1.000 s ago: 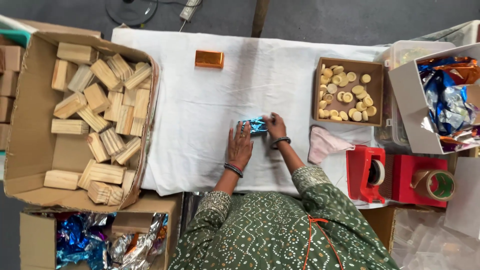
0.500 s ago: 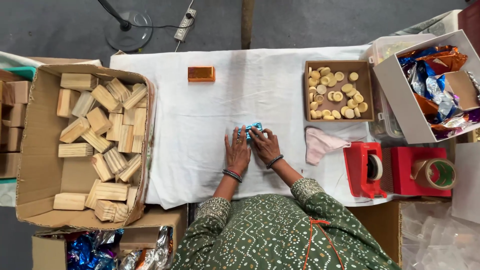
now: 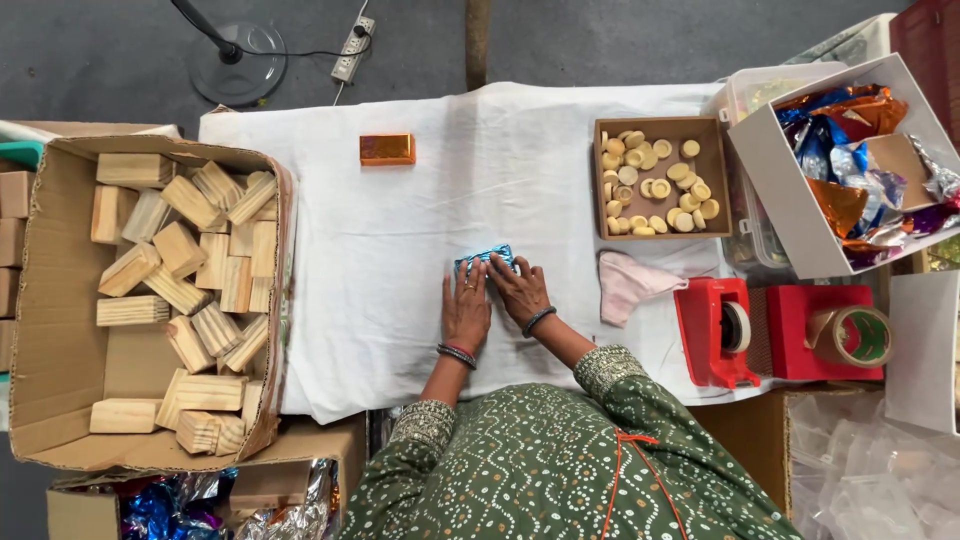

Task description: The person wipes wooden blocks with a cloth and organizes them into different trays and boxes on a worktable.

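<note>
Left hand (image 3: 466,312) and right hand (image 3: 520,290) lie flat, fingers spread, pressing a blue foil-wrapped block (image 3: 485,258) at the white surface's (image 3: 400,250) centre. Fingers hide its near half; orange block (image 3: 387,149) at eleven o'clock.

Both forearms are extended forward from the body and converge toward the midline. The left hand (image 3: 467,312) is laid palm down, fingers straight and pointed away, with bangles at the wrist. The right hand (image 3: 520,290) is laid palm down just beside it, angled slightly inward, fingers spread, a dark band at the wrist. Patterned green sleeves are seen to the forearms
</note>
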